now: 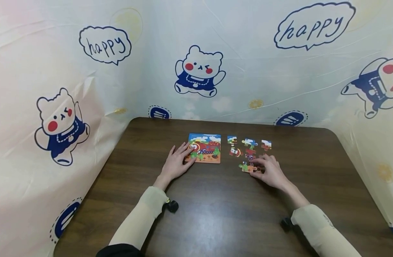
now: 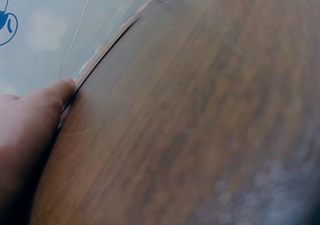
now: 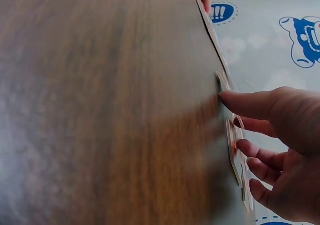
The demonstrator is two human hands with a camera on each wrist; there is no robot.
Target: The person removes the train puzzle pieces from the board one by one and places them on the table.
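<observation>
In the head view my left hand rests with spread fingers on the left edge of a colourful puzzle picture, which shows a red train, green cacti and blue sky. My right hand pinches a puzzle piece between thumb and index finger, beside a joined green and orange piece; the hand partly hides it. In the right wrist view the thumb touches a thin piece edge, the other fingers loosely curled. In the left wrist view only part of the left hand shows.
Loose pieces lie near the right hand: a sky piece, a red-and-white piece, a cloud piece, a red piece and a corner piece. The brown table meets a printed cloth behind.
</observation>
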